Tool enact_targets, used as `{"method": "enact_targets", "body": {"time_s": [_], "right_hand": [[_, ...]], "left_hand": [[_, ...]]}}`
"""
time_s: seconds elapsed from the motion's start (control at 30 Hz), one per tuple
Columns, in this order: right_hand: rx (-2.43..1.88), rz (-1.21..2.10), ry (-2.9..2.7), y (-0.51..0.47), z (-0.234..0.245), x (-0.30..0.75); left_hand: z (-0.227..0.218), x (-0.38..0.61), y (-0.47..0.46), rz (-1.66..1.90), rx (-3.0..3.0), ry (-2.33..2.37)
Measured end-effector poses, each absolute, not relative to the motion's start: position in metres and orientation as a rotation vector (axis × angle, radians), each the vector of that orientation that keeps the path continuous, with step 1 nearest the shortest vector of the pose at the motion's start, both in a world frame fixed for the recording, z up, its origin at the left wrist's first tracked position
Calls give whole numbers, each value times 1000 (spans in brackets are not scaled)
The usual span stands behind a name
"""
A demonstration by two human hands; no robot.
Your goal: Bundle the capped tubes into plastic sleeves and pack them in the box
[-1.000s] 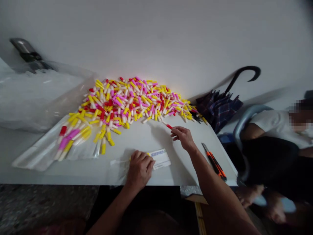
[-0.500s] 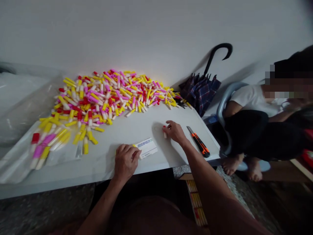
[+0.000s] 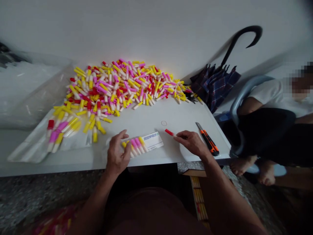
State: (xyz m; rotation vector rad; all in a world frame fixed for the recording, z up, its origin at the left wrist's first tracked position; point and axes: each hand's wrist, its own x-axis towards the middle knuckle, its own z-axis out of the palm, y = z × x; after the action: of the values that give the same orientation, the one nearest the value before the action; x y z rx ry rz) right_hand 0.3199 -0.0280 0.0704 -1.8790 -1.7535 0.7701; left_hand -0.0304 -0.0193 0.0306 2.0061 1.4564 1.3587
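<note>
Between the thumb and fingers of my right hand (image 3: pixel 189 142) is a small white tube with a red cap (image 3: pixel 169 132), its cap pointing left over the table. My left hand (image 3: pixel 119 151) has thumb and fingers apart at the left end of a row of capped tubes (image 3: pixel 135 145), yellow and pink. Its thumb lies at the row's edge; I cannot tell whether it presses on them. Beside the row lies a white printed card (image 3: pixel 153 141); clear plastic appears to be around both. A thin ring, like a rubber band (image 3: pixel 164 123), rests behind the card.
A large heap of capped tubes (image 3: pixel 117 85) covers the table's back. Several more lie on a clear bag (image 3: pixel 80 138) at left. An orange-black utility knife (image 3: pixel 207 138) lies at right, blade out. Beyond stand an umbrella (image 3: pixel 215 81) and a seated person (image 3: pixel 266 107). Below is a box of tubes (image 3: pixel 198 195).
My left hand has opened and uncovered the row of tubes. My right hand has shifted right with the red-capped tube, now more visible. The whole view has also shifted.
</note>
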Motion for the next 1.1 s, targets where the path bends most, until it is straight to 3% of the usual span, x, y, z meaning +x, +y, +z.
{"method": "enact_targets", "body": {"time_s": [0.33,0.63,0.83,0.97,1.1], "right_hand": [[-1688,923,-2070,-6,72,272],[-1541,1115,-1951,-8,54,245],[-1381,1531,-1563,-13,43,249],[-1352,1583,-1434,-12,36,250],[-1281,1675,-1395,-12,37,248]], "left_hand": [[4,-45,-27,1501,1634,1548],[-13,-43,-26,1453,1467,1518],[19,-33,-24,1348,1936,1514],[38,-8,-12,987,2355,1423],[41,14,2,773,2417,1308]]}}
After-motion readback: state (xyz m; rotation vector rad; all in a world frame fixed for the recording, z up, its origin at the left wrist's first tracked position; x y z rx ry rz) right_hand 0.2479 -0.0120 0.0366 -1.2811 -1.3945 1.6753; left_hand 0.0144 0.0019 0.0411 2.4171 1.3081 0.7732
